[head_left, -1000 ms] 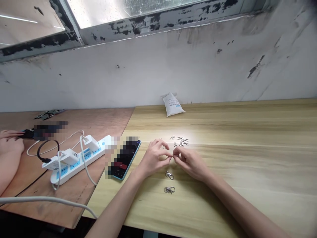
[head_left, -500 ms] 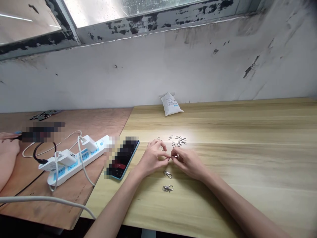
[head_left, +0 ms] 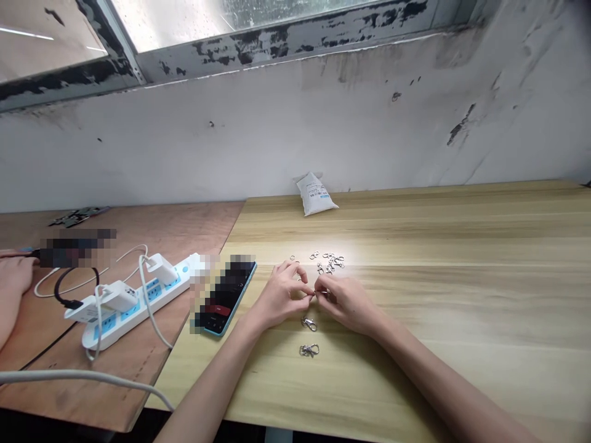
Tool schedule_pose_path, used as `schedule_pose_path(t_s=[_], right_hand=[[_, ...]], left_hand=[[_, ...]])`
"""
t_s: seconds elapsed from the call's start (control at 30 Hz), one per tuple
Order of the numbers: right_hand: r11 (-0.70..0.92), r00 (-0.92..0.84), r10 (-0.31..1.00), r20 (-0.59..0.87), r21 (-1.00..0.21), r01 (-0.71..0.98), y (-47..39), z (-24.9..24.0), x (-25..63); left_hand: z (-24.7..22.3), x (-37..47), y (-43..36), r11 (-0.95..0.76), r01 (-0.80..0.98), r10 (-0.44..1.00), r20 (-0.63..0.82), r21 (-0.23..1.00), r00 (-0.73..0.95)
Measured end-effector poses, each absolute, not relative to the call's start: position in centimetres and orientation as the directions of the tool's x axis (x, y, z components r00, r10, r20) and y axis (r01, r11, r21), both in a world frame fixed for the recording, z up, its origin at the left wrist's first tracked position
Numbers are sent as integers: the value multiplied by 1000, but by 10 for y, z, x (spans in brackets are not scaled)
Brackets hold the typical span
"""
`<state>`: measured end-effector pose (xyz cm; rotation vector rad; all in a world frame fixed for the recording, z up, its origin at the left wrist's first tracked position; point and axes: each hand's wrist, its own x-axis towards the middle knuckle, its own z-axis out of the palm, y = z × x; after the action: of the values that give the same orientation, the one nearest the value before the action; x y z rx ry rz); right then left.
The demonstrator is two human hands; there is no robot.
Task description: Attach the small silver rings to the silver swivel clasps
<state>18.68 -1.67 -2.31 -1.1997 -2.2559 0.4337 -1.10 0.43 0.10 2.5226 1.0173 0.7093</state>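
My left hand (head_left: 287, 291) and my right hand (head_left: 345, 301) meet fingertip to fingertip over the wooden table. The thumb and index finger of each are pinched together on a small metal piece (head_left: 318, 293), mostly hidden by the fingers; it may be a ring. Just below them on the table lies a silver swivel clasp (head_left: 309, 323). Nearer to me rests a second swivel clasp (head_left: 309, 350). Beyond my hands is a loose cluster of several metal clasps (head_left: 333, 263). A small ring (head_left: 292, 258) lies past my left fingers.
A phone (head_left: 227, 298) lies left of my left forearm. Farther left, a white power strip (head_left: 143, 307) with plugs and cables sits on a brown table (head_left: 194, 227). Another person's hand (head_left: 16, 274) is at the far left. A white packet (head_left: 316, 194) stands by the wall.
The whole view has shifted slightly, so everything appears a little farther left. My hands keep nearly the same pinched pose.
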Motion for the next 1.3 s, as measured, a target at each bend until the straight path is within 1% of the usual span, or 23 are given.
schedule_pose_path(t_s=[0.13,0.27,0.33,0.43,0.53,0.6,0.7,0.77,0.8,0.83,0.87,0.93,1.0,1.03,1.07,1.1,1.17,1.3], right_hand=[[558,-454,830,325,-509,656,-17,-22,186],[561,-443,827,345,-481,674,-16,-21,185],[576,-433,812,391,-427,697,-16,-22,183],[613,-453,757,471,-273,741,-18,-23,180],[643,-506,699,506,-135,754,-18,-22,179],[650,-520,676,521,-90,755,-18,-22,181],[642,-509,651,563,-50,765,-17,-22,184],[661,-532,629,567,-30,750,-16,-22,187],[674,-544,627,557,-38,738,-16,-22,188],[682,-544,637,546,-71,728,-16,-22,188],[677,-519,662,541,-135,723,-16,-21,189],[620,-397,748,532,-345,705,-15,-20,189],[527,-262,835,484,-569,631,-15,-18,188],[487,-230,867,442,-653,580,-15,-16,188],[459,-227,887,402,-710,534,-15,-15,186],[449,-248,894,374,-744,495,-15,-14,185],[473,-315,878,362,-762,442,-15,-14,183],[550,-369,830,419,-727,411,-11,-15,185]], left_hand=[[-1,-12,4,-692,552,714,325,465,621],[-2,-11,4,-698,587,714,339,410,612],[-2,-10,4,-686,625,727,369,372,579],[1,-9,4,-651,680,746,446,337,494],[4,-10,3,-627,702,750,503,338,429],[6,-10,2,-612,703,757,524,361,390],[8,-12,4,-602,689,762,549,404,344],[8,-14,6,-594,674,762,575,439,296],[8,-14,6,-590,666,762,587,457,273],[8,-15,7,-589,656,763,593,472,259],[7,-15,7,-590,646,765,592,484,255],[7,-13,6,-600,627,771,570,497,285],[7,-10,4,-608,616,774,548,501,319],[7,-9,2,-614,612,772,543,499,331],[7,-8,1,-620,608,768,543,496,341],[7,-7,0,-627,603,763,544,492,350],[7,-6,-2,-639,595,755,547,489,362],[10,-8,-2,-642,597,751,548,481,368]])
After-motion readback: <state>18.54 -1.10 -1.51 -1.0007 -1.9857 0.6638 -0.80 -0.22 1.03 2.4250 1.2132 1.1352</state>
